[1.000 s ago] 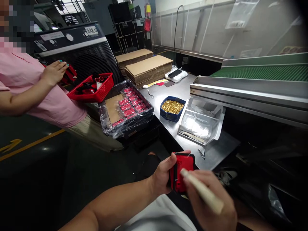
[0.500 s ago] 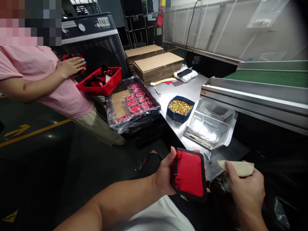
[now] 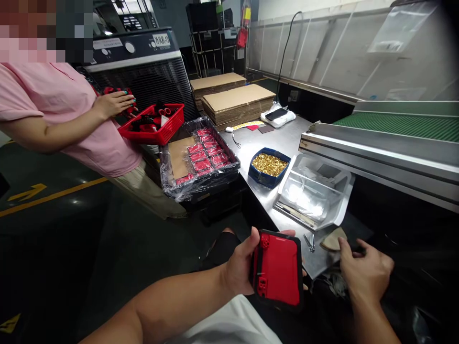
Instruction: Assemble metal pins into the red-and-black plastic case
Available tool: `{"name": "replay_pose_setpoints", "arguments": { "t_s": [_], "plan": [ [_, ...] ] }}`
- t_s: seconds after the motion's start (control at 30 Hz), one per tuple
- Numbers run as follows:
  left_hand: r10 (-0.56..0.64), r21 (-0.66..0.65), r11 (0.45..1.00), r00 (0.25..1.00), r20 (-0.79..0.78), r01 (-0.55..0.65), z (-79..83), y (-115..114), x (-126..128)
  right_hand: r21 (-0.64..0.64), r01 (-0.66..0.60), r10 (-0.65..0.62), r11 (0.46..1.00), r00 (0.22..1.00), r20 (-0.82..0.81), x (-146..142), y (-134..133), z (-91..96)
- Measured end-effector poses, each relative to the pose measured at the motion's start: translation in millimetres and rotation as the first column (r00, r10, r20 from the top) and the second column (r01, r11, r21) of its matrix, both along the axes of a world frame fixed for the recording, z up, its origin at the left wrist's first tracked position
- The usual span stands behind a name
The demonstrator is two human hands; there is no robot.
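My left hand point(image 3: 242, 267) is closed round a red panel with a black rim point(image 3: 279, 270), shaped like a rugged case shell. Small red moulded parts show along its left side, and the panel is tilted toward me. My right hand point(image 3: 367, 267) has thumb and forefinger apart, with nothing seen between them. Just left of its thumb, a beige pad point(image 3: 333, 239) lies on the metal table; I cannot tell if the thumb still touches it. Nail clippers point(image 3: 309, 242) lie between the panel and the pad.
A clear divided tray point(image 3: 339, 210) and a blue bin of small brass-coloured parts point(image 3: 269, 165) stand on the table point(image 3: 242, 143). Left are a plastic-lined crate of red pieces point(image 3: 199, 162) and a red basket point(image 3: 168, 131) beside a co-worker point(image 3: 89, 114). Stacked cardboard point(image 3: 238, 102) and a conveyor point(image 3: 405, 124) stand behind.
The beige pad, held in my right hand before, now lies on the table, and the fingers have come apart. My left hand with the panel has shifted slightly down and left.
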State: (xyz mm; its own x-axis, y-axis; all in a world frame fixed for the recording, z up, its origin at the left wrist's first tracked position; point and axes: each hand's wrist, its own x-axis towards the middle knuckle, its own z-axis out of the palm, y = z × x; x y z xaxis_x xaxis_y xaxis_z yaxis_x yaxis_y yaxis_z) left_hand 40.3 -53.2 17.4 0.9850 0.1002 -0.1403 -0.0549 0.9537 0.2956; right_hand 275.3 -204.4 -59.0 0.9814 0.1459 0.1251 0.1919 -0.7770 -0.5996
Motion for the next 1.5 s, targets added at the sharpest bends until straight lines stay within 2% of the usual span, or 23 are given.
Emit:
{"name": "replay_pose_setpoints", "arguments": {
  "t_s": [0.07, 0.13, 0.2, 0.27, 0.33, 0.37, 0.47, 0.5, 0.53, 0.6, 0.67, 0.73, 0.8, 0.83, 0.9, 0.97, 1.07, 1.13, 1.2, 1.23, 1.3, 1.4, 1.5],
  "plan": [
    [0.029, 0.042, 0.999, 0.999, -0.046, -0.027, 0.1, 0.5, -0.4, 0.147, -0.108, 0.095, 0.983, 0.991, 0.097, -36.4, -2.9, 25.9],
    [0.069, 0.096, 0.993, 0.994, -0.083, -0.061, 1.9, -0.2, 0.0, 0.275, -0.343, 0.298, 0.898, 0.935, 0.193, -78.8, -8.3, 48.7],
    [0.133, 0.13, 0.984, 0.985, -0.107, -0.118, 5.1, -2.5, 1.4, 0.243, -0.664, 0.536, 0.707, 0.728, 0.427, -117.0, -13.3, 62.0],
    [0.188, 0.139, 0.976, 0.974, -0.13, -0.17, 8.8, -6.1, 3.3, 0.07, -0.81, 0.65, 0.582, 0.515, 0.558, -143.8, -14.9, 65.1],
    [0.213, 0.159, 0.969, 0.963, -0.166, -0.187, 11.6, -9.6, 5.1, 0.002, -0.825, 0.681, 0.566, 0.469, 0.562, -158.4, -12.9, 62.7],
    [0.221, 0.177, 0.966, 0.957, -0.19, -0.188, 12.3, -10.7, 5.7, 0.058, -0.81, 0.666, 0.583, 0.518, 0.537, -162.2, -11.2, 61.4],
    [0.277, 0.296, 0.934, 0.929, -0.247, -0.199, 11.5, -10.2, 6.1, 0.463, -0.595, 0.555, 0.657, 0.797, 0.238, -166.9, -5.1, 61.5],
    [0.311, 0.347, 0.913, 0.917, -0.25, -0.215, 10.6, -9.1, 5.8, 0.6, -0.453, 0.529, 0.66, 0.847, 0.058, -167.7, -2.6, 62.9],
    [0.336, 0.385, 0.895, 0.909, -0.246, -0.226, 9.5, -7.9, 5.4, 0.71, -0.301, 0.529, 0.637, 0.84, -0.12, -168.6, 0.2, 64.6],
    [0.335, 0.385, 0.894, 0.912, -0.236, -0.228, 7.5, -6.6, 4.4, 0.856, -0.05, 0.638, 0.515, 0.689, -0.343, -171.4, 7.2, 67.7],
    [0.29, 0.295, 0.93, 0.93, -0.227, -0.218, 6.3, -7.3, 3.3, 0.906, 0.173, 0.755, 0.386, 0.506, -0.417, -175.9, 14.4, 69.2],
    [0.271, 0.213, 0.951, 0.939, -0.213, -0.226, 6.0, -9.2, 2.4, 0.866, 0.361, 0.792, 0.347, 0.381, -0.476, -181.4, 18.8, 68.3],
    [0.292, 0.169, 0.951, 0.932, -0.216, -0.259, 6.3, -10.7, 1.7, 0.811, 0.434, 0.783, 0.392, 0.306, -0.542, -185.6, 17.6, 64.3],
    [0.292, 0.146, 0.954, 0.929, -0.227, -0.264, 6.7, -10.9, 1.3, 0.803, 0.411, 0.78, 0.432, 0.277, -0.562, -186.3, 14.6, 61.2],
    [0.269, 0.088, 0.963, 0.929, -0.254, -0.254, 7.5, -10.2, 0.3, 0.81, 0.274, 0.778, 0.519, 0.242, -0.58, -183.6, 5.5, 53.7],
    [0.234, 0.009, 0.971, 0.935, -0.265, -0.24, 8.3, -8.4, -0.8, 0.793, 0.125, 0.75, 0.596, 0.267, -0.605, -173.7, -4.1, 46.2],
    [0.212, -0.063, 0.97, 0.942, -0.259, -0.236, 9.0, -5.3, -1.8, 0.679, -0.023, 0.622, 0.733, 0.427, -0.657, -143.9, -9.2, 37.4],
    [0.193, -0.064, 0.974, 0.948, -0.254, -0.216, 9.0, -3.9, -2.0, 0.51, -0.099, 0.46, 0.855, 0.599, -0.655, -116.8, -3.7, 30.6],
    [0.167, -0.05, 0.981, 0.952, -0.257, -0.186, 9.3, -3.0, -1.9, 0.283, -0.19, 0.317, 0.94, 0.793, -0.52, -88.8, 6.3, 20.6],
    [0.154, -0.05, 0.984, 0.953, -0.262, -0.173, 9.8, -2.7, -1.8, 0.161, -0.245, 0.291, 0.956, 0.866, -0.407, -76.1, 11.9, 14.3],
    [0.126, -0.058, 0.987, 0.952, -0.278, -0.147, 11.5, -1.9, -1.7, -0.067, -0.342, 0.324, 0.937, 0.925, -0.199, -55.3, 21.9, 0.7],
    [0.078, -0.09, 0.99, 0.956, -0.282, -0.107, 14.3, 0.7, -2.4, -0.279, -0.44, 0.419, 0.854, 0.898, -0.135, -37.6, 31.4, -17.1],
    [0.057, -0.118, 0.989, 0.967, -0.248, -0.088, 14.6, 4.1, -3.7, -0.326, -0.526, 0.496, 0.785, 0.85, -0.178, -30.9, 35.2, -28.9]
  ]
}}
